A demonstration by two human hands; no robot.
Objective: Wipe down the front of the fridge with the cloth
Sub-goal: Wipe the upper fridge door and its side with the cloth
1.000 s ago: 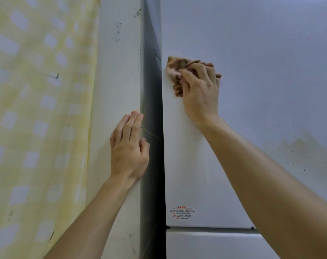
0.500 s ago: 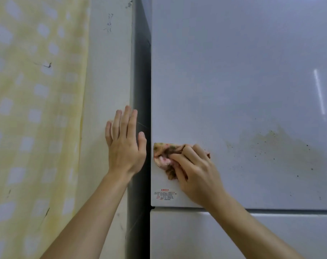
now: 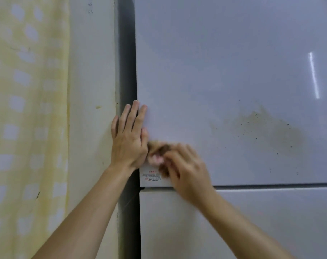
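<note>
1. Fridge [image 3: 224,62] front fills my view. The cloth [image 3: 159,148] sits bunched at the upper door's lower left corner, just above the label [image 3: 152,176].
2. My right hand [image 3: 187,171] presses the cloth to the door with its fingers curled round it, though blur softens them.
3. My left hand [image 3: 129,141] lies flat across the door's left edge, fingers straight and close together, right beside the cloth.
4. I judge this corner wants firm, overlapping strokes, then a move right to the brown speckled stain [image 3: 267,131], which looks untouched.
5. I would ease pressure over the label so its edge does not lift.
6. No containers show. The upper door and the lower door [image 3: 233,221] are closed, so whatever is inside is hidden.
</note>
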